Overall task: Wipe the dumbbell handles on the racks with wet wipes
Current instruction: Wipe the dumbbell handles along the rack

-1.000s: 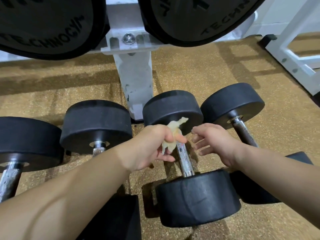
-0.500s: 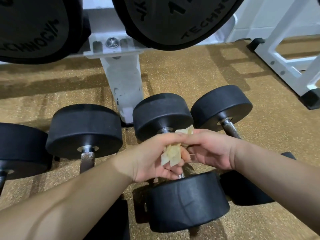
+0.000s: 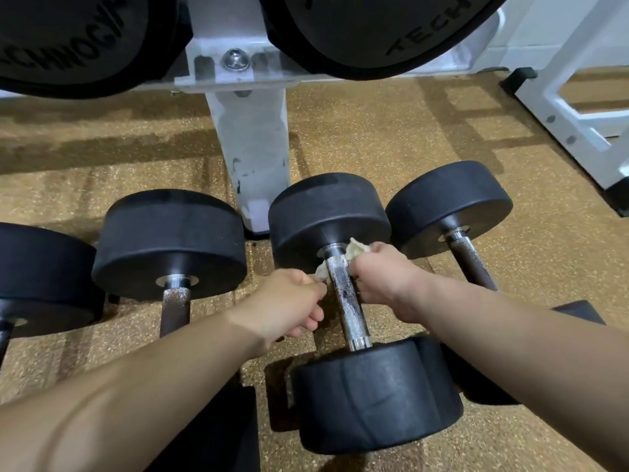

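**While the wipe passes under the handle**

Since the two hands have moved apart from half a second ago, the wet wipe (image 3: 355, 248) now runs under the far end of the steel handle (image 3: 345, 298) of the middle dumbbell (image 3: 374, 396), which lies on the floor (image 3: 391, 137). Before, both hands held the wipe bunched together above the handle. The left hand (image 3: 289, 304) pinches the left end with curled fingers (image 3: 315, 318). The right hand (image 3: 384, 277) grips the right end, its fingers also closed on it. Other black dumbbells (image 3: 170, 240) lie beside it on both sides. The floor is brown speckled rubber. Behind stands a white rack post (image 3: 252, 148) that carries large black weights (image 3: 374, 28).
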